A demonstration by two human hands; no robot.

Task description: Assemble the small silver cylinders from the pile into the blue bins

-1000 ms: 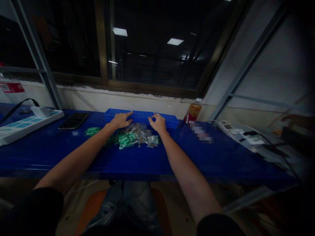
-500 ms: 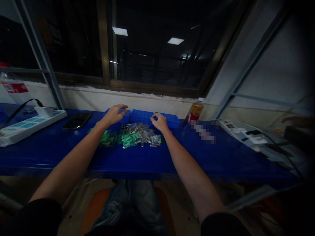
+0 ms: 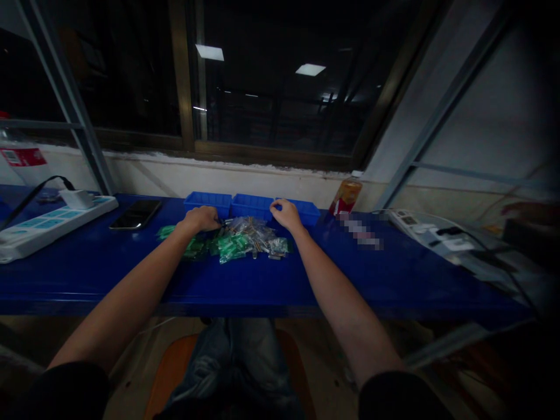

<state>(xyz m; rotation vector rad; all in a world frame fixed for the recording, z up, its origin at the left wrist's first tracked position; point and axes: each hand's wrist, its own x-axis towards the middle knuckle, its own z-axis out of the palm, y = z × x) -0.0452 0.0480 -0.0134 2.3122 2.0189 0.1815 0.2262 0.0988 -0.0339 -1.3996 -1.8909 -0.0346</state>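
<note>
Pinch the bagged parts, heaped on the tabletop and likely light, limp and slippery, by an edge; whether the left hand or right hand grips anything is unclear.

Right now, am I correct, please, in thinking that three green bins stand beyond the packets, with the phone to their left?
Not quite: the bins are blue, as the head view shows. Three do stand beyond the packets, with the phone to their left.
</note>
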